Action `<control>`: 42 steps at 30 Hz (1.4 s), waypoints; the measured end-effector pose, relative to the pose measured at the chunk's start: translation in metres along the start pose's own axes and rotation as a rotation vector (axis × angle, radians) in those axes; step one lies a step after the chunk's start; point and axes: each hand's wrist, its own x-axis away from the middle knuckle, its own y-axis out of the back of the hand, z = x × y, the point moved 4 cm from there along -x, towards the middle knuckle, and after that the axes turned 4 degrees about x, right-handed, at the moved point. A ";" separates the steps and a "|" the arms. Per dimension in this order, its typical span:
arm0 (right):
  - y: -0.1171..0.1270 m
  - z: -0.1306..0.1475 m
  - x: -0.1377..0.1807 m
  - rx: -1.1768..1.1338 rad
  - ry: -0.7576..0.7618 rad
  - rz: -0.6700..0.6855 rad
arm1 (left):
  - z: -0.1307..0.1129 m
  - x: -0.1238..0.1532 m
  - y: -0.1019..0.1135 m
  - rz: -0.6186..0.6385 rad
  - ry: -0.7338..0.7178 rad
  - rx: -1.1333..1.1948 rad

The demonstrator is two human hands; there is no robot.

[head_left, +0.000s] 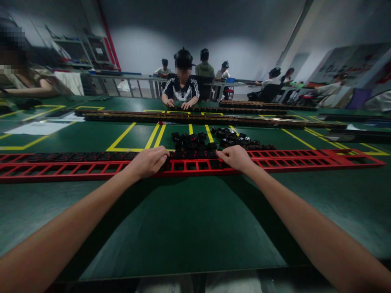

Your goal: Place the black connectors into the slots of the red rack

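Two hands: both rest on the rack, mid-frame, forearms running in from the lower corners.
Left hand (149,160): palm down, fingers curled over the rack's far row; whether it pinches a part, cannot tell.
Right hand (235,158): palm down, fingertips bent onto the far row just right of centre; grasp likewise cannot tell.
Rack (305,159): long, red, two rows of slots, lying across the whole frame on the tabletop (183,219).
Parts (91,156): small and black, seated in the far row from the left edge to between the hands; slots to the right show bare red.
Pile (195,140): loose black parts just behind the rack, between the hands and spreading right.
Step, as judged: seating parts slot by slot. Best to press each one flush, keep one hand steadying the rack, and work rightward without skipping a slot.
Background: yellow lines (122,136) on green; dark racks (198,118) beyond; co-worker (182,87) seated opposite, upper centre.
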 end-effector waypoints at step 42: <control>0.001 0.001 0.000 -0.021 0.007 -0.003 | -0.009 -0.004 -0.008 0.034 0.024 0.045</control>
